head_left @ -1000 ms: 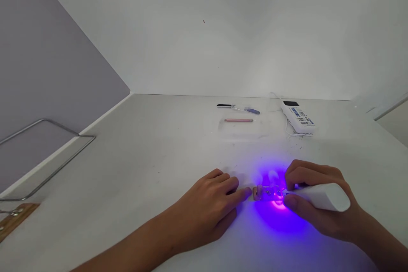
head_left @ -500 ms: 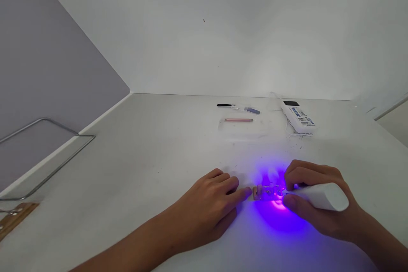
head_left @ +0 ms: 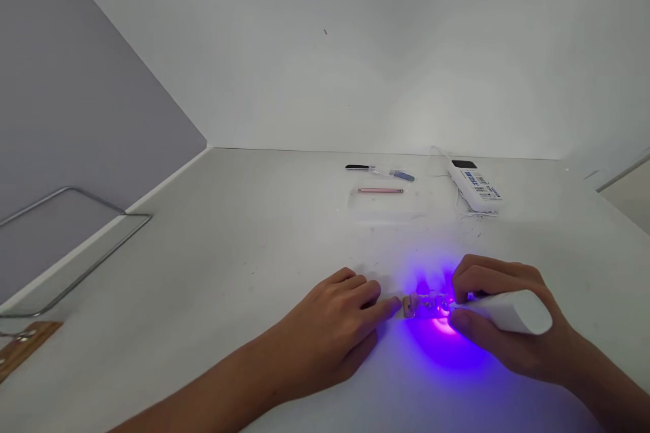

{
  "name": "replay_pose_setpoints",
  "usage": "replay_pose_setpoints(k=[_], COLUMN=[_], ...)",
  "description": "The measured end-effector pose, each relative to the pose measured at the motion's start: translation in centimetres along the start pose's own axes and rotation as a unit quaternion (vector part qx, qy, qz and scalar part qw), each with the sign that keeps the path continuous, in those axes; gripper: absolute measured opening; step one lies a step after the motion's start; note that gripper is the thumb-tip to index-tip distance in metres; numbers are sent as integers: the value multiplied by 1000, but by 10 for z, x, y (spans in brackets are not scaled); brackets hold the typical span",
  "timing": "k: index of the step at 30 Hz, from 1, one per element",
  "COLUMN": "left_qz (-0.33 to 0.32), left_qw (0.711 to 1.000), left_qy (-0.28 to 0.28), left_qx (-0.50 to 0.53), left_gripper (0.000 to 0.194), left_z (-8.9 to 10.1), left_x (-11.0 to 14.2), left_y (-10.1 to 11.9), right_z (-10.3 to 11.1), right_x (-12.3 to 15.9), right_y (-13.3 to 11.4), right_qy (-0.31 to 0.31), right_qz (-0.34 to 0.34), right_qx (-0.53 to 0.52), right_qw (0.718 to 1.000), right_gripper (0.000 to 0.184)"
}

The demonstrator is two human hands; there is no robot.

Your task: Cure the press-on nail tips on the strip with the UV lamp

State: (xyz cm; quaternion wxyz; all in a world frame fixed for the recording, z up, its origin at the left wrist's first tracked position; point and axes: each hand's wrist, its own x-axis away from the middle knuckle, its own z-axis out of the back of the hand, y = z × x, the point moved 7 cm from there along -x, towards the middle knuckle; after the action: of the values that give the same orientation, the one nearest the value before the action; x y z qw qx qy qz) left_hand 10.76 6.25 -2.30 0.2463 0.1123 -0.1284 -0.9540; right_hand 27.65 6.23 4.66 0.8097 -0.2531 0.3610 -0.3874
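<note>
My right hand (head_left: 512, 325) is closed around a white handheld UV lamp (head_left: 512, 312), held nearly level. Its violet light falls on a short row of small glossy pieces, which look like nail tips (head_left: 428, 305), and spills onto the white table. The right-hand end of the row is hidden by glare and my fingers. At the other end, a tan piece (head_left: 407, 306) lies against the index fingertip of my left hand (head_left: 350, 318). That index finger is stretched out, the others are loosely bent, and nothing is held.
Behind the hands lie a pink pen-like tool (head_left: 380, 191), a black-handled tool (head_left: 358, 167), a blue-grey file-like piece (head_left: 402, 176) and a white power bank (head_left: 476, 188) with a cable. A metal wire frame (head_left: 101, 257) and a wooden board (head_left: 30, 346) are at the left.
The white lamp's rear end has shifted very slightly to the left in my right hand. My left hand and the row of pieces stay in place.
</note>
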Motion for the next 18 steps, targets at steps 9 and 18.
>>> replay_pose_setpoints(k=[9,18], left_qz=[2,2], left_qw=[1000,1000], left_qy=[-2,1], left_qx=[0,1], left_gripper=[37,37], left_z=[-1,-1], left_x=[1,0], left_y=[-1,-1], right_z=[0,0], right_x=[0,1], right_y=[1,0], right_qy=[2,1], right_qz=[-4,-2], right_qx=[1,0], right_qw=[1000,1000], right_gripper=[17,19])
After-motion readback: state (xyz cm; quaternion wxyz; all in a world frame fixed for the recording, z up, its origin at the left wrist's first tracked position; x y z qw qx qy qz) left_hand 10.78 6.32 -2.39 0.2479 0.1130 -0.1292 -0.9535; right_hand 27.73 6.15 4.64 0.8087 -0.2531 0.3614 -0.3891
